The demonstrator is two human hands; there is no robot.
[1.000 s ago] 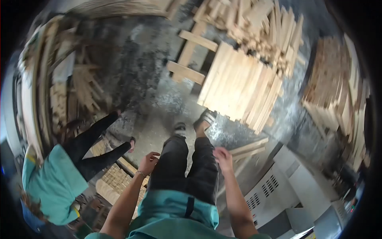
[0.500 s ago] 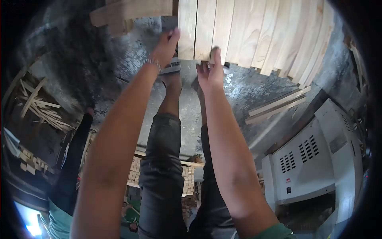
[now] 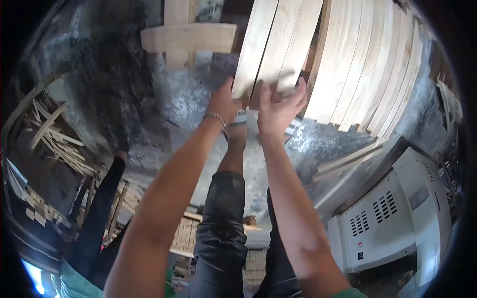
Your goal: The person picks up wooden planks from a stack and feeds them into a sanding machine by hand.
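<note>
- Where three pale planks (image 3: 279, 44) lie side by side at the left edge of the stack, both hands are at their near ends; a gap separates them from the remaining row of planks (image 3: 361, 64).
- Left hand (image 3: 223, 102): gripping the outer near corner, thumb along the side. This hold presumably keeps the outermost plank from slipping out sideways.
- Right hand (image 3: 279, 110): fingers spread and curled at the near ends, fingertips towards the gap. Blur prevents confirming whether it is closed on the wood; the wide spread would suit spanning several planks together.
- Darker wood (image 3: 314, 54) shows within the gap.
- Crosspiece (image 3: 191, 38): lies across another timber (image 3: 177, 60) left of the planks, possibly as a support.
- Loose strips (image 3: 348, 161): on the floor (image 3: 149, 107), between the row and a grey machine housing (image 3: 380, 213).
</note>
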